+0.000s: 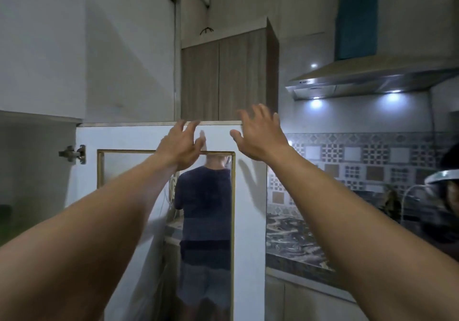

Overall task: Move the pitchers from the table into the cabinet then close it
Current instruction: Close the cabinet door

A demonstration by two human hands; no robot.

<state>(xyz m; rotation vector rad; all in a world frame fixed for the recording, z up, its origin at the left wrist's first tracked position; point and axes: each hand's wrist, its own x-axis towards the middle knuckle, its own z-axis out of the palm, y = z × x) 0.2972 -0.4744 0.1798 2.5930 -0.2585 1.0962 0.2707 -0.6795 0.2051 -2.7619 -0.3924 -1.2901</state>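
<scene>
A white cabinet door [248,196] with a gold-framed glass panel [206,221] stands swung out in front of me, hinged at its left side by a metal hinge [73,154]. My left hand [181,144] rests on the door's upper part, fingers spread and fingertips at its top edge. My right hand [260,134] is raised beside it near the door's top right corner, fingers apart and holding nothing. The dark cabinet interior [32,184] shows at the left. No pitchers are in view.
Through the glass panel I see a person in a dark shirt [206,196]. A wooden wall cabinet [223,77] hangs behind the door. A range hood [367,79] with lit lamps and a marbled counter [293,246] lie to the right. Another person's head [447,184] is at the right edge.
</scene>
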